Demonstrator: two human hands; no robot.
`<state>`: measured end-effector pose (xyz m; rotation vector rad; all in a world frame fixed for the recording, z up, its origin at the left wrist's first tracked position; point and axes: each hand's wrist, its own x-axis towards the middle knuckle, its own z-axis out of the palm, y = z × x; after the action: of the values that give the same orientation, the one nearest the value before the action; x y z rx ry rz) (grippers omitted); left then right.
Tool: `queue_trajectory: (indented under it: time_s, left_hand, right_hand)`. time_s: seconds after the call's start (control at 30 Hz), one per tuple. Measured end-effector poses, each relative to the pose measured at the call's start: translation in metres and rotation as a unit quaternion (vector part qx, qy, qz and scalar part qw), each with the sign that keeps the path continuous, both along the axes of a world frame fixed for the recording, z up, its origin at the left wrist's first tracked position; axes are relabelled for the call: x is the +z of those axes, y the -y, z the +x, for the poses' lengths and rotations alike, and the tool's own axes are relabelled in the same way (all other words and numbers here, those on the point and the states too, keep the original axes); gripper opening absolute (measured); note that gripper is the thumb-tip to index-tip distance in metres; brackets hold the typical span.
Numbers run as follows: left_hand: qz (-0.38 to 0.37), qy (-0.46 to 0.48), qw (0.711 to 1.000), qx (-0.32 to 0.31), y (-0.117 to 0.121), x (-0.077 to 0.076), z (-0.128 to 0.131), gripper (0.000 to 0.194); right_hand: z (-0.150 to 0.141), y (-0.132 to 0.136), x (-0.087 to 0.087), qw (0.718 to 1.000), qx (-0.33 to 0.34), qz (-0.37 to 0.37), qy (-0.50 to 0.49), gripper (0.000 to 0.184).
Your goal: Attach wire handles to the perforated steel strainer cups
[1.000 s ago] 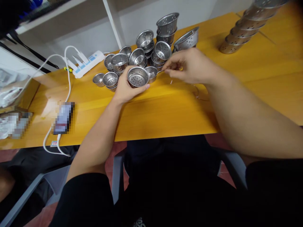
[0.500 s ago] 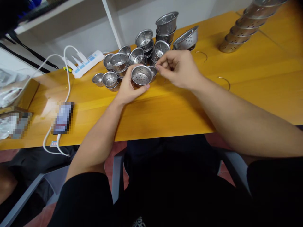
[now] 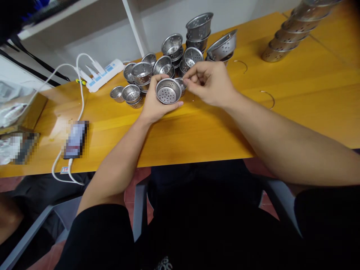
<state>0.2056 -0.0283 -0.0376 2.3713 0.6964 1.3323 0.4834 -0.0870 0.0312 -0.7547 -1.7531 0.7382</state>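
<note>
My left hand (image 3: pixel 155 101) is wrapped round a small perforated metal cup (image 3: pixel 168 91), its opening tilted toward me. Close by the cup's right rim, the thumb and forefinger of my right hand (image 3: pixel 209 82) are pinched together on a thin wire (image 3: pixel 193 99), of which only a short end shows below the fingers. Whether the wire touches the cup I cannot tell. Behind my hands, more perforated cups (image 3: pixel 142 73) stand in groups and short stacks. Two loose curved wires, a nearer one (image 3: pixel 272 98) and a farther one (image 3: pixel 245 65), lie on the table to the right.
A tall leaning stack of perforated cups (image 3: pixel 287 37) rises at the back right. On the left of the wooden table (image 3: pixel 197 138) are a white power strip (image 3: pixel 105 75), a phone (image 3: pixel 75 139) on a white cable, and a box with plastic bags (image 3: pixel 32 112).
My right hand has shifted slightly left, toward the cup. The cup stays in my left hand, tilted a little more toward me, and the left thumb has slid slightly right.
</note>
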Motion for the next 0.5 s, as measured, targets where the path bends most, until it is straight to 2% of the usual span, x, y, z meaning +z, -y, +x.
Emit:
queue_trajectory:
  time_s: [0.3,0.5]
  left_hand:
    - [-0.032,-0.013,0.998,-0.049,0.013,-0.004,0.015,0.112]
    - [-0.064,-0.023,0.998,-0.017,0.021,0.002,0.022,0.112]
  right_hand:
    - [-0.009,0.001,-0.004,0.999,-0.042,-0.005,0.021,0.021]
    - [-0.013,0.003,-0.003,0.997,-0.066,-0.019,0.027,0.016]
